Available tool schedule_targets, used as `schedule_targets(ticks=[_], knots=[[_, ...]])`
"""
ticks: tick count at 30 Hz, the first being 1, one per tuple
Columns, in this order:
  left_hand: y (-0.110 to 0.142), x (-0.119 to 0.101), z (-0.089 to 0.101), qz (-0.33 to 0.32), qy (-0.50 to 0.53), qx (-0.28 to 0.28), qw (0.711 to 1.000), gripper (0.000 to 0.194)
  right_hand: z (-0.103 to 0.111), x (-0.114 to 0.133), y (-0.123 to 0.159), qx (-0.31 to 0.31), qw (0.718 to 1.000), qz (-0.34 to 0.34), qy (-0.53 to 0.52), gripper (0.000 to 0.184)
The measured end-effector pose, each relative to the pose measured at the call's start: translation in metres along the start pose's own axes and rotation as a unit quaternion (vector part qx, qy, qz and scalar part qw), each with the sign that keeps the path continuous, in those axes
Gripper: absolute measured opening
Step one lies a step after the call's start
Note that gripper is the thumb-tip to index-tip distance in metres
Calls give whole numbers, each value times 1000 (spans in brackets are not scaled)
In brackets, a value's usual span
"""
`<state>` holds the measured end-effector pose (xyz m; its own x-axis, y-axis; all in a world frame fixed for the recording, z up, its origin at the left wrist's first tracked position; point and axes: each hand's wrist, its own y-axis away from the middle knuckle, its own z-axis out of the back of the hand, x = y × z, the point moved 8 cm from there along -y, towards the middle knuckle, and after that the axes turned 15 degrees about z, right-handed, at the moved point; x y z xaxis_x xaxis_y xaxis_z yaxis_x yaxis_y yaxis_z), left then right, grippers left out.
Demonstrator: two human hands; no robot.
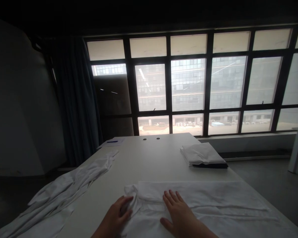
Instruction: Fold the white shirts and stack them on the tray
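A white garment point(203, 198) lies spread flat on the white table point(149, 155) in front of me. My right hand point(178, 215) rests flat on it with fingers stretched out and together. My left hand point(116, 216) sits at the garment's bunched left edge, its fingers curled round a fold of the cloth.
A loose pile of white garments point(64, 190) trails along the table's left side. A stack of folded clothes point(203, 155), white over dark, sits at the right edge. A paper with a blue pen point(112, 142) lies at the far left corner. Large windows point(188, 86) and a dark curtain point(74, 99) stand behind.
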<state>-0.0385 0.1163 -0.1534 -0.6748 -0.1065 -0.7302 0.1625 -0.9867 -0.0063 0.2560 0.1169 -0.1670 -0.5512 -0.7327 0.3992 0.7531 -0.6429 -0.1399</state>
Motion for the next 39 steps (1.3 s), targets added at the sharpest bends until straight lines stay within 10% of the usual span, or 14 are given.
schedule_targets(ticks=[11,17,26,31,35,39], knots=[[-27,24,7,7,79,12,997,66,20,-19,17,22,1000,-18,-6,106],[-30,21,19,48,193,27,980,71,17,-15,12,10,1000,-7,-11,88],[-6,-105,14,82,394,163,901,81,11,-16,-1,-103,993,-19,-55,80],[-2,-191,-33,22,339,200,919,70,30,-62,-3,-307,891,-95,-320,70],[10,-238,-93,-78,219,159,959,59,44,-106,9,-338,784,-184,-487,74],[44,-251,-172,-134,95,205,965,61,79,-143,36,-280,876,-254,-300,77]])
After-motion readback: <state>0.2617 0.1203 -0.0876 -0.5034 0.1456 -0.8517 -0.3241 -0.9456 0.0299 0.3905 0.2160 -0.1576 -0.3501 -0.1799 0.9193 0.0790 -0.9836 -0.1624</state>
